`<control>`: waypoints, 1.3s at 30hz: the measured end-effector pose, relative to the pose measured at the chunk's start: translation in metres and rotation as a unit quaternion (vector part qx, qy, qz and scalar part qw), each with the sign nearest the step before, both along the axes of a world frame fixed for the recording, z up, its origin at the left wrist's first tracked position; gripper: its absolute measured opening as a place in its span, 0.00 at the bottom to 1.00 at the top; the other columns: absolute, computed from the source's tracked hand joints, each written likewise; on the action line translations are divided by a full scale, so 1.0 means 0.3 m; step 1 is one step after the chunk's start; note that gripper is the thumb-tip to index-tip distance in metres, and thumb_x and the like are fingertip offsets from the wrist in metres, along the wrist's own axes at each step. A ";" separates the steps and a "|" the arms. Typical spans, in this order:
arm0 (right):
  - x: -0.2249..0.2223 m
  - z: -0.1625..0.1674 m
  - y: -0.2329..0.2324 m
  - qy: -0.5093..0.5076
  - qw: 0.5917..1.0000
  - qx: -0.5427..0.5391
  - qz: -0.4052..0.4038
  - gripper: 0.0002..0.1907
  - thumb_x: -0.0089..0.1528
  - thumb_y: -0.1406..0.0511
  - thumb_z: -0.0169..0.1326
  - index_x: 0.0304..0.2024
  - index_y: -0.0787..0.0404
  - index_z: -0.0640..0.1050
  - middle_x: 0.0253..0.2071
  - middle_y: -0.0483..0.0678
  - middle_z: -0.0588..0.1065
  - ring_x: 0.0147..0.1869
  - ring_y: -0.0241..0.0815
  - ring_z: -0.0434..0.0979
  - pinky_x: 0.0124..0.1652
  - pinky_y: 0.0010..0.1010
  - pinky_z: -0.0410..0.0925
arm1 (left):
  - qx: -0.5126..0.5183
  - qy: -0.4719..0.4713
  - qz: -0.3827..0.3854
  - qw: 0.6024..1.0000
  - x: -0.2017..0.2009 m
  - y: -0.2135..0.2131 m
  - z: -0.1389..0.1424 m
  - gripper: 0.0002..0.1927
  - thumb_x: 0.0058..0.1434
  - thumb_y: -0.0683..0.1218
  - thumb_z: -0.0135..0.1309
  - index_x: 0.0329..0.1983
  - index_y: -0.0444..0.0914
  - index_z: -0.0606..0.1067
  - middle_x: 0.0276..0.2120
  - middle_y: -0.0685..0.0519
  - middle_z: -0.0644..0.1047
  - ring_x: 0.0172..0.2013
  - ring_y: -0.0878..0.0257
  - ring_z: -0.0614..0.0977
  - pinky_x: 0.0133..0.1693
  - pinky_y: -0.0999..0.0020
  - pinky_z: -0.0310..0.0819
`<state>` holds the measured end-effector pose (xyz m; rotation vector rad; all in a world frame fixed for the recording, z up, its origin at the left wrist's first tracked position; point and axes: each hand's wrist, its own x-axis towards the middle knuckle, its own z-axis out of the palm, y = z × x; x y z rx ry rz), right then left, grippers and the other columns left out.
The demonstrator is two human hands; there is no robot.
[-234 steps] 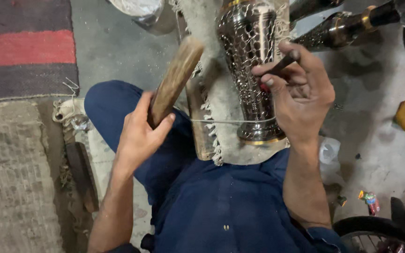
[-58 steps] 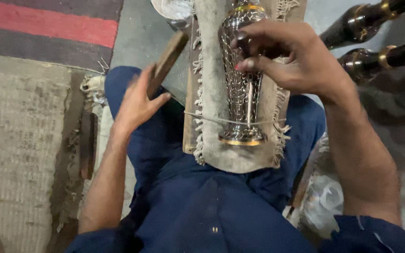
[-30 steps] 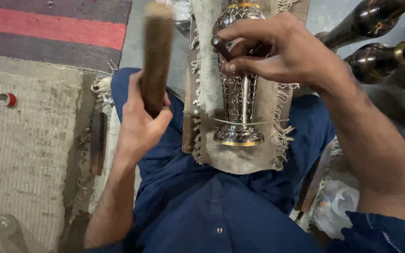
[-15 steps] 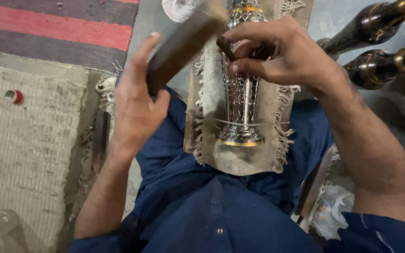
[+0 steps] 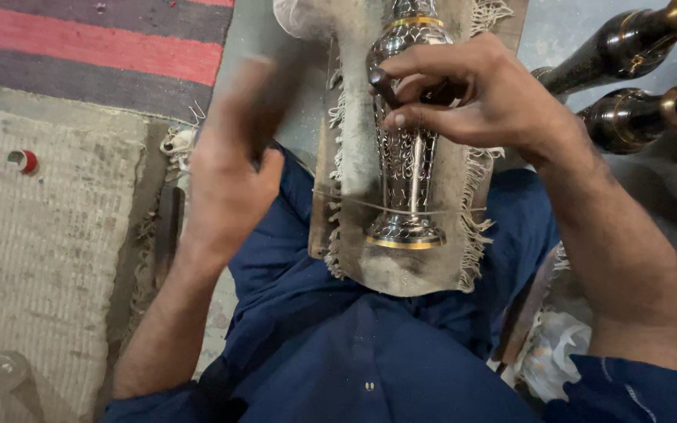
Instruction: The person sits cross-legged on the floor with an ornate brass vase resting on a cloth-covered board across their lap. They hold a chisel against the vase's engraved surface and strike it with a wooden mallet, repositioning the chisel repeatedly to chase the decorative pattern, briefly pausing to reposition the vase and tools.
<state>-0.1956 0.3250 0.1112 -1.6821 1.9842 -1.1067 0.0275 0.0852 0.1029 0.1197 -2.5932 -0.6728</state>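
An engraved silver metal vase [image 5: 406,164] with gold bands lies on a fringed grey cloth [image 5: 354,141] over a board on my lap, tied down by a thin string. My right hand [image 5: 472,98] rests on the vase's upper body and pinches a short dark tool against the metal. My left hand [image 5: 233,168], blurred by motion, is raised left of the vase and grips a wooden mallet [image 5: 264,98], seen only as a smear.
Two dark metal vases [image 5: 628,86] with gold bands lie at the upper right. A beige woven mat [image 5: 48,235] and a red-and-grey striped rug [image 5: 95,47] cover the floor at left, with a small red-capped item [image 5: 23,160] on the mat.
My left hand has swung the mallet up and down beside the vase; now it is lower and blurred. My right hand has kept the tool on the vase's upper part.
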 end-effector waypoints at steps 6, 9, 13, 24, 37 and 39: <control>-0.010 0.003 -0.009 0.021 1.000 -0.009 -0.001 0.24 0.63 0.66 0.66 0.61 0.62 0.77 0.43 0.52 0.82 0.46 0.41 0.85 0.46 0.33 0.78 | -0.022 0.029 -0.015 0.999 -0.016 -0.024 -0.010 0.39 0.58 0.31 0.58 0.73 0.43 0.63 0.55 0.43 0.73 0.55 0.42 0.77 0.58 0.51 0.73; -0.010 0.007 -0.013 -0.004 1.000 0.003 0.003 0.23 0.64 0.67 0.65 0.61 0.61 0.77 0.44 0.51 0.83 0.47 0.40 0.86 0.45 0.31 0.79 | -0.022 0.030 -0.003 0.999 -0.022 -0.032 -0.016 0.37 0.59 0.31 0.58 0.72 0.41 0.65 0.50 0.43 0.74 0.51 0.43 0.77 0.55 0.51 0.73; -0.009 0.012 -0.008 -0.014 1.000 -0.003 0.004 0.22 0.64 0.68 0.64 0.60 0.62 0.77 0.46 0.52 0.82 0.48 0.42 0.85 0.46 0.31 0.78 | 0.056 0.060 -0.037 0.996 -0.029 -0.033 -0.025 0.36 0.63 0.31 0.56 0.73 0.43 0.62 0.58 0.42 0.73 0.60 0.43 0.76 0.62 0.52 0.73; -0.016 0.019 -0.016 -0.025 0.999 -0.010 0.032 0.20 0.65 0.70 0.62 0.59 0.64 0.76 0.47 0.53 0.82 0.52 0.44 0.86 0.49 0.32 0.79 | 0.134 0.020 0.007 0.991 -0.039 -0.040 -0.043 0.36 0.63 0.35 0.56 0.72 0.46 0.59 0.44 0.49 0.74 0.47 0.52 0.80 0.52 0.56 0.75; -0.004 0.040 -0.031 -0.033 0.999 -0.001 0.041 0.19 0.65 0.71 0.59 0.59 0.66 0.76 0.48 0.54 0.81 0.51 0.45 0.86 0.48 0.32 0.80 | 0.231 0.036 -0.029 0.972 -0.046 -0.059 -0.053 0.34 0.65 0.34 0.54 0.71 0.46 0.59 0.47 0.51 0.75 0.49 0.55 0.81 0.51 0.57 0.78; 0.007 0.048 -0.029 -0.045 0.998 0.018 0.030 0.12 0.67 0.71 0.59 0.53 0.64 0.76 0.43 0.51 0.82 0.52 0.43 0.87 0.48 0.31 0.81 | -0.015 -0.005 0.016 1.000 -0.042 -0.061 -0.050 0.37 0.60 0.33 0.57 0.72 0.46 0.63 0.44 0.47 0.74 0.49 0.49 0.79 0.54 0.52 0.76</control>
